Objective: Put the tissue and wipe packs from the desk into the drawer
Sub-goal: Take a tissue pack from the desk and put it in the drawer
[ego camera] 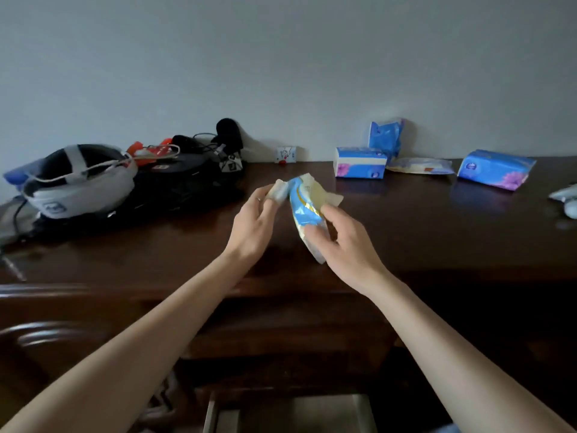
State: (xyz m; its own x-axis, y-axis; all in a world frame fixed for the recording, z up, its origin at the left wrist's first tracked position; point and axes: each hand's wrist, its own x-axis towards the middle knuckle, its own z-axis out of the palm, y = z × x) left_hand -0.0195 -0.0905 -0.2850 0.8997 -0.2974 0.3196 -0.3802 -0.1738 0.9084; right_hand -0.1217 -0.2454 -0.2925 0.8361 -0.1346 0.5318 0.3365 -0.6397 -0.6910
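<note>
A blue and pale yellow wipe pack (304, 207) is held up over the dark wooden desk (406, 232). My right hand (340, 242) grips its lower part, while my left hand (254, 223) pinches its upper left end. At the back right of the desk lie a blue and white tissue pack (359, 162), a flat pale wipe pack (420, 166) and a blue tissue pack (496, 169). Another blue pack (385, 135) stands against the wall. The open drawer (290, 414) shows at the bottom edge, below the desk front.
A grey and black headset (78, 179) and a heap of black gear with cables (187, 179) fill the desk's left side. A small white box (285, 154) stands by the wall. A pale object (566, 196) lies at the right edge.
</note>
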